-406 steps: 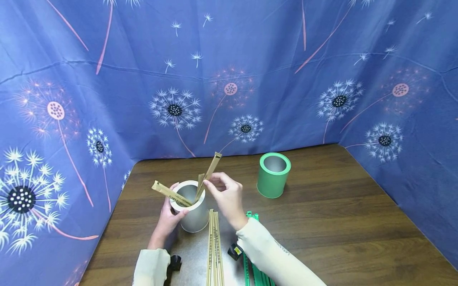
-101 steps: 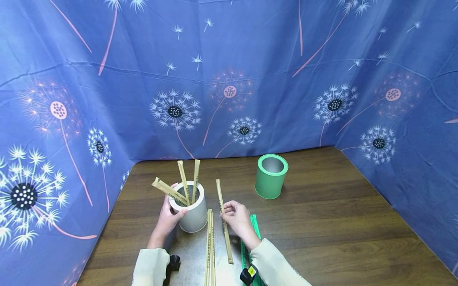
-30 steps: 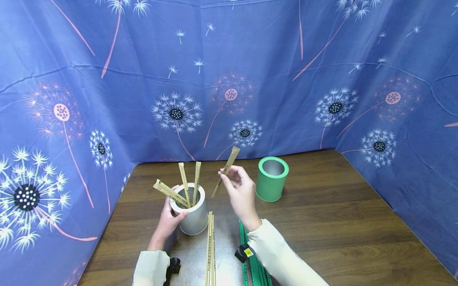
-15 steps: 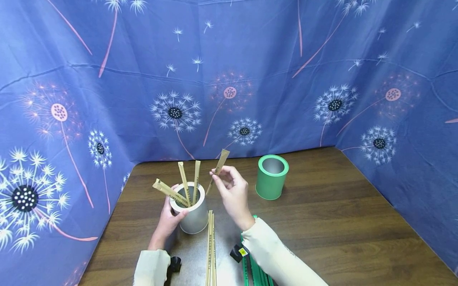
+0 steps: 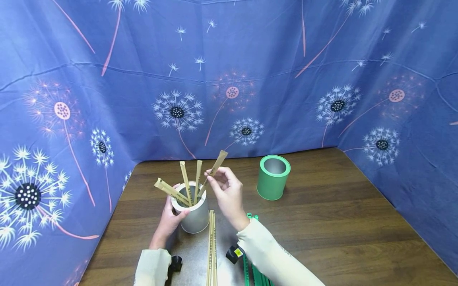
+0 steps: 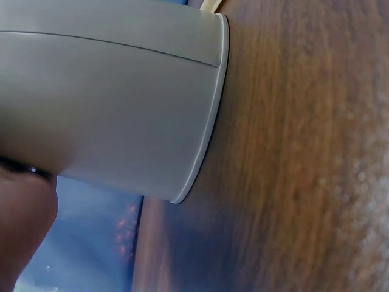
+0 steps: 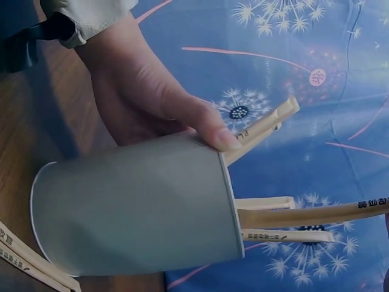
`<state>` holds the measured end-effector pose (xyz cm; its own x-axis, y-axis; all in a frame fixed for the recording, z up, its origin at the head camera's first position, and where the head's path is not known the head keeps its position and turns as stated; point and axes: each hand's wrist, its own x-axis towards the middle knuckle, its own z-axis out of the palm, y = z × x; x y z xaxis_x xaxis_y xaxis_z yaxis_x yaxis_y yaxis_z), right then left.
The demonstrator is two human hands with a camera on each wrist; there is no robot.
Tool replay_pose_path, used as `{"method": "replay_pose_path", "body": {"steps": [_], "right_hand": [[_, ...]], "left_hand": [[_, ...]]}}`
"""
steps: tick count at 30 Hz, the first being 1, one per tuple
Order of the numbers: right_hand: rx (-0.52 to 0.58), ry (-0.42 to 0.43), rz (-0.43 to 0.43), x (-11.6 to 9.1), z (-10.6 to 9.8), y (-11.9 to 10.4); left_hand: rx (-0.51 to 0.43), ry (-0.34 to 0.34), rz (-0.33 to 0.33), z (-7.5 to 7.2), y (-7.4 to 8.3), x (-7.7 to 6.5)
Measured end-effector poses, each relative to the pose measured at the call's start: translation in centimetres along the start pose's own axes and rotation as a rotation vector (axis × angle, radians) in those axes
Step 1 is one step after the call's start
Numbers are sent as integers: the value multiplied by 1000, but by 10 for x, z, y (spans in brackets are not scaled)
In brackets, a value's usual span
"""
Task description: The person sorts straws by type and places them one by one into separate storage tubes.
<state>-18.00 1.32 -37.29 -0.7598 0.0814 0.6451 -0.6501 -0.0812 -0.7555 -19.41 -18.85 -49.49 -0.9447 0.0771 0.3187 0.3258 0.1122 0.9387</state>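
Note:
My left hand (image 5: 169,222) grips a grey-white can (image 5: 195,221) near its rim, the thumb (image 7: 216,131) pressed at the edge in the right wrist view. Several paper-wrapped straws (image 5: 185,174) lean inside the can, with their tops fanned out above it. My right hand (image 5: 229,195) pinches another brown-wrapped straw (image 5: 219,160) between thumb and fingers; its lower end is inside the can's mouth. Printed lettering shows on the wrapper (image 7: 340,213) in the right wrist view. The can's grey side (image 6: 121,103) fills much of the left wrist view.
A few brown-wrapped straws (image 5: 211,250) lie on the wooden table (image 5: 332,222) just right of the can. Green-wrapped straws (image 5: 255,274) lie partly under the right forearm. A green can (image 5: 270,186) stands at the back right. A blue patterned cloth (image 5: 286,107) surrounds the table.
My right hand has lifted one brown-wrapped straw from near the table, then moved it left until its lower end entered the grey-white can. My left hand has kept its hold on the can.

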Motion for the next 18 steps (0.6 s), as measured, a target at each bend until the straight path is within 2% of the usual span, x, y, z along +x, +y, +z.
{"method": "replay_pose_path", "body": {"steps": [8, 18], "right_hand": [[-26, -10, 31, -2, 6, 12], [-113, -80, 185, -6, 12, 24]], "left_hand": [[3, -1, -3, 1, 1, 0], [-7, 0, 21, 0, 0, -1]]}}
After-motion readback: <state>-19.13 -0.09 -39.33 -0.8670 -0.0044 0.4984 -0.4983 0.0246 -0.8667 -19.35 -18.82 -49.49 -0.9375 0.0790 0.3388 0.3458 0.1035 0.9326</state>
